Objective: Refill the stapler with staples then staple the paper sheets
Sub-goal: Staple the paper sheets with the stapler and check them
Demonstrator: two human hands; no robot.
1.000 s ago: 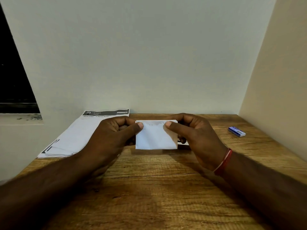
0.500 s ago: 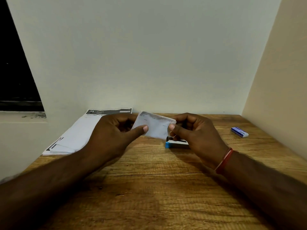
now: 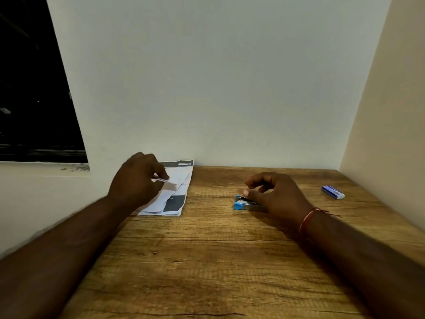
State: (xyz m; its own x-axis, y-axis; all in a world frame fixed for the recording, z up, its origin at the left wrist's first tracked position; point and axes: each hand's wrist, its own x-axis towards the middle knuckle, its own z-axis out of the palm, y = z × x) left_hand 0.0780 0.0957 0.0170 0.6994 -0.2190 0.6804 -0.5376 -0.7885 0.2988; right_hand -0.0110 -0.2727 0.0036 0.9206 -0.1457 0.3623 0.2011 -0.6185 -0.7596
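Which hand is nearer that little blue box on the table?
Right. The right hand is at the stapler, left of the blue box; the left hand is farther left, pinching a folded paper over the paper sheets.

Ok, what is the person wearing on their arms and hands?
No sleeves are in view. The left hand and right hand are ungloved. A red thread band with loose trailing ends circles the right wrist; the left wrist shows nothing worn.

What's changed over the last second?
The right hand let go of the folded paper and dropped to the stapler; the left hand, still pinching it, carried it left over the stack. Stapler, stack and staple box stayed put.
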